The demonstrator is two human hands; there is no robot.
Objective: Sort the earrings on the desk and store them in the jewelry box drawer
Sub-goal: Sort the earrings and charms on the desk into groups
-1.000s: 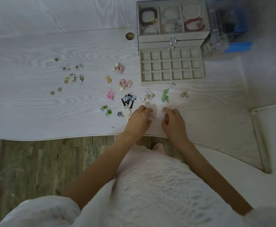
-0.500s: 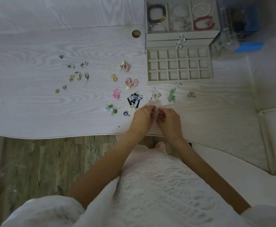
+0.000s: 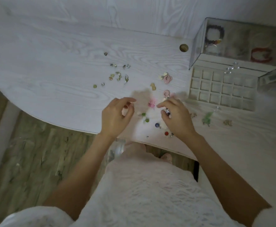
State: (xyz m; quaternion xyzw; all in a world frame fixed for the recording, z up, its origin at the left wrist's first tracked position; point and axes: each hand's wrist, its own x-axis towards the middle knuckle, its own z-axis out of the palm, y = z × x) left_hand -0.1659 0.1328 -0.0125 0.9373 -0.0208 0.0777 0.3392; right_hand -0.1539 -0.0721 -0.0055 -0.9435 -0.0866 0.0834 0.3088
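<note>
Head view, the only one I have.

Item: left hand (image 3: pixel 116 116), near the desk's (image 3: pixel 52 76) front edge, fingers loosely curled, grasping nothing.

Item: right hand (image 3: pixel 176 117), fingers bent around a black-and-white earring (image 3: pixel 167 110). I read this as a pinch, though blur leaves it uncertain.

Item: jewelry box (image 3: pixel 232 46) at the far right corner, its drawer (image 3: pixel 222 90) pulled out, four rows of compartments, all unfilled as far as I can see.

Item: loose earrings. I count about ten small gold and silver studs (image 3: pixel 117 76) toward the desk's middle, two pink heart pieces (image 3: pixel 167 79), one pink flower (image 3: pixel 152 103), two green beaded ones (image 3: pixel 144 117), one green drop (image 3: pixel 207 118), and one gold piece (image 3: pixel 227 122) toward the right edge.

Handling note: I would match each pair on the desk first, then drop one pair per compartment, lifting rather than dragging so hooks do not tangle.
</note>
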